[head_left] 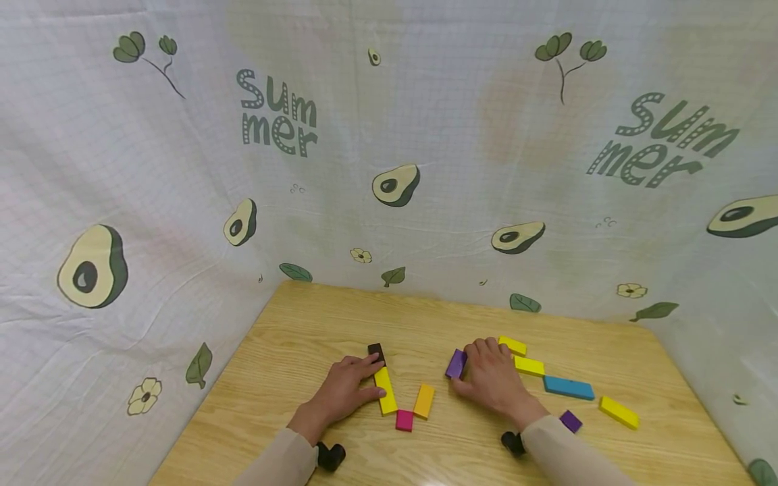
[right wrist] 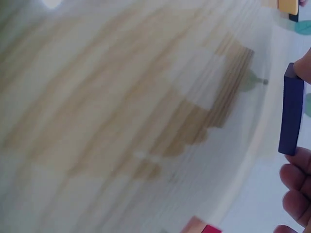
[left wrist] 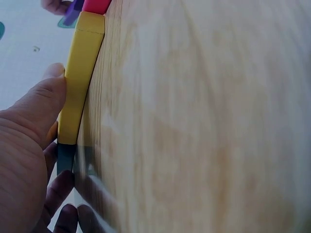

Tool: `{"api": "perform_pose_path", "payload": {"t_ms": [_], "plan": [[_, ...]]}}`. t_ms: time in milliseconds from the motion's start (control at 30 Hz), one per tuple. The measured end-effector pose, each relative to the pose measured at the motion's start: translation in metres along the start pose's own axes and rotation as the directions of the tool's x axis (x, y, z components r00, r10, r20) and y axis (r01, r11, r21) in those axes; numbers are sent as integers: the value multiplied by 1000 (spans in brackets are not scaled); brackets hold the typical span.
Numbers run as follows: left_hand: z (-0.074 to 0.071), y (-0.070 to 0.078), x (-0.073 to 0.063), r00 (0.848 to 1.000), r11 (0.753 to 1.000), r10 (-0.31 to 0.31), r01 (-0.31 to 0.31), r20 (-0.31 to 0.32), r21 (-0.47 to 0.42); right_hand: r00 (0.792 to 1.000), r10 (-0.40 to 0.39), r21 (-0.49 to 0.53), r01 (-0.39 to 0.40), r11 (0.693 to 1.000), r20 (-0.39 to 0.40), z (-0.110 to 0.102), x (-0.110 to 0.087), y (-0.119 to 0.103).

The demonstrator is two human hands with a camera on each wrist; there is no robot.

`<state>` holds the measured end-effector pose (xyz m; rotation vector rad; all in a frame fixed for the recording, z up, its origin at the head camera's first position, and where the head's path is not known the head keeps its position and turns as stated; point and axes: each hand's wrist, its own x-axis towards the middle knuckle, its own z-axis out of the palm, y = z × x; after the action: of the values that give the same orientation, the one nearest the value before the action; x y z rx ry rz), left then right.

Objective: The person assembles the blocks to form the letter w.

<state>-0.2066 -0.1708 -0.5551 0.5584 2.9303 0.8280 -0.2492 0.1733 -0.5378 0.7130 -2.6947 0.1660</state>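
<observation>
My left hand (head_left: 344, 386) rests beside a yellow block (head_left: 385, 385) and a black block (head_left: 375, 349) laid end to end on the table. Its thumb touches the yellow block's side, and its fingers reach the black one, as the left wrist view also shows. At the near end of the yellow block lie a pink square block (head_left: 404, 420) and a slanted orange block (head_left: 424, 401), forming a V-like row. To the right, my right hand (head_left: 494, 378) pinches a purple block (head_left: 456, 364) by its ends, thumb at one and fingertips at the other in the right wrist view.
Right of the right hand lie a yellow block (head_left: 529, 366), another behind it, a long blue block (head_left: 568, 387), a third yellow block (head_left: 619, 412) and a small purple block (head_left: 571, 421). Printed white cloth (head_left: 450, 270) hangs round the wooden table's (head_left: 340, 310) back and sides.
</observation>
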Motion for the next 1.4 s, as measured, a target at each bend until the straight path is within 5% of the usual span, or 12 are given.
{"api": "perform_pose_path", "payload": {"t_ms": [367, 1400], "plan": [[-1, 2, 1, 1000, 1000, -4, 4, 9, 9, 991, -18, 25, 15, 1000, 136, 3, 16, -22], [-2, 3, 0, 1000, 1000, -6, 6, 10, 6, 984, 0, 79, -14, 997, 181, 4, 19, -27]]}}
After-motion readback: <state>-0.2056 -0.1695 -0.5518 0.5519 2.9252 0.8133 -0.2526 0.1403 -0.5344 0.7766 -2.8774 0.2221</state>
